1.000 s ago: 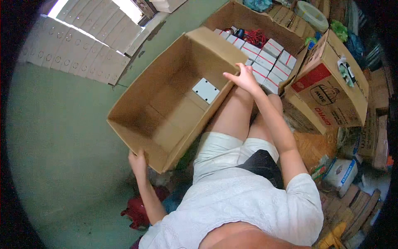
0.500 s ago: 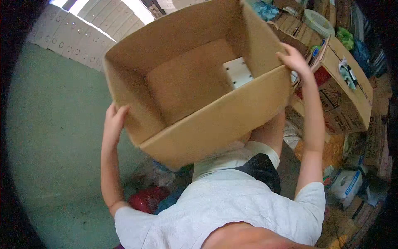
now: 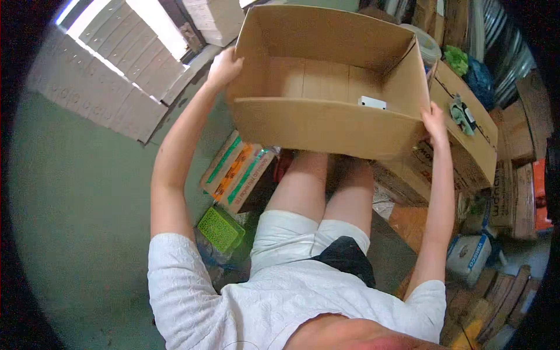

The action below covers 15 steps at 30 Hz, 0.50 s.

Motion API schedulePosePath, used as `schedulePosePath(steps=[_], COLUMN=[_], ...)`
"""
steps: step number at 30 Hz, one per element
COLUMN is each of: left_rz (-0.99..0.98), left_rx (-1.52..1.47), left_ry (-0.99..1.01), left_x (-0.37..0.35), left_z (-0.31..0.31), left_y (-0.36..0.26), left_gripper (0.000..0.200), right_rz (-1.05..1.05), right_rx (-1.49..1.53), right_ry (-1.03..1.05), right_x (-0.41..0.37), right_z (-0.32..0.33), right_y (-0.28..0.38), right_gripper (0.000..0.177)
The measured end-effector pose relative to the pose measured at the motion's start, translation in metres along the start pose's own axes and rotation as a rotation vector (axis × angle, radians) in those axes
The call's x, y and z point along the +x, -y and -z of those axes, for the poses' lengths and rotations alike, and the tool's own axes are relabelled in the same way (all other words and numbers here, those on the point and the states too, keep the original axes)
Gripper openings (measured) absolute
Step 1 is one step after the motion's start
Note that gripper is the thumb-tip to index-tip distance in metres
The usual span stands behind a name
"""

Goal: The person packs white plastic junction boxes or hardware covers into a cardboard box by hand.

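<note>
Between my two hands I hold a large open cardboard box [image 3: 326, 125], raised in front of my knees. My left hand [image 3: 225, 67] grips the rim of its left wall, fingers wrapped around the edge. At the right front corner, my right hand [image 3: 434, 122] is closed on the rim of the right wall. Inside lies a small white box [image 3: 372, 102] with dark spots, partly hidden behind the near wall. The rest of the visible box floor is bare cardboard.
A taped carton [image 3: 238, 169] and a green plastic basket [image 3: 221, 228] stand left of my legs. Printed cartons [image 3: 466, 105] are stacked at the right, with a white-and-blue package [image 3: 469, 256] lower down. Long pale boxes [image 3: 87, 87] lie at the upper left.
The cardboard box has moved forward, away from my body, and tilted more level. My left hand has gone up and outward with it; the taped carton and green basket now show.
</note>
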<state>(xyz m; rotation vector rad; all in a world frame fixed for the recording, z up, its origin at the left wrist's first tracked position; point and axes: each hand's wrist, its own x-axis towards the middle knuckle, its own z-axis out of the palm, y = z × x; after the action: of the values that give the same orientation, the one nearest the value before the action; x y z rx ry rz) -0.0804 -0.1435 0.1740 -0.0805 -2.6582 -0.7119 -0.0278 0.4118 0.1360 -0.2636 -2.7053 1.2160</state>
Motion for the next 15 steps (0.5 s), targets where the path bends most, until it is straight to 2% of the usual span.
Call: schedulePosePath(steps=[2, 4, 6, 7, 8, 13, 15], left_rz=[0.040, -0.111, -0.113, -0.199, -0.079, -0.260, -0.186], left_rx=[0.074, 0.197, 0.295, 0.254, 0.297, 0.455, 0.462], left_ry=[0.073, 0.010, 0.008, 0.044, 0.126, 0.118, 0.211], left_x=[0.037, 0.082, 0.116, 0.133, 0.147, 0.177, 0.185], left_z=[-0.012, -0.038, -0.052, -0.055, -0.064, -0.115, -0.124], left_y=[-0.004, 0.019, 0.022, 0.028, 0.030, 0.048, 0.021], left_gripper=[0.037, 0.038, 0.037, 0.036, 0.033, 0.041, 0.038], right_rz=[0.011, -0.054, -0.078, -0.104, -0.130, -0.196, -0.214], right_rx=[0.088, 0.061, 0.137, 0.166, 0.195, 0.195, 0.125], right_ry=[-0.037, -0.005, -0.069, -0.050, -0.029, -0.006, 0.006], right_x=[-0.001, 0.003, 0.016, 0.014, 0.013, 0.033, 0.034], right_z=[-0.016, -0.028, -0.048, -0.053, -0.057, -0.095, -0.099], right_y=[-0.007, -0.005, -0.016, -0.006, 0.004, -0.037, -0.050], right_gripper=[0.034, 0.035, 0.033, 0.033, 0.032, 0.032, 0.032])
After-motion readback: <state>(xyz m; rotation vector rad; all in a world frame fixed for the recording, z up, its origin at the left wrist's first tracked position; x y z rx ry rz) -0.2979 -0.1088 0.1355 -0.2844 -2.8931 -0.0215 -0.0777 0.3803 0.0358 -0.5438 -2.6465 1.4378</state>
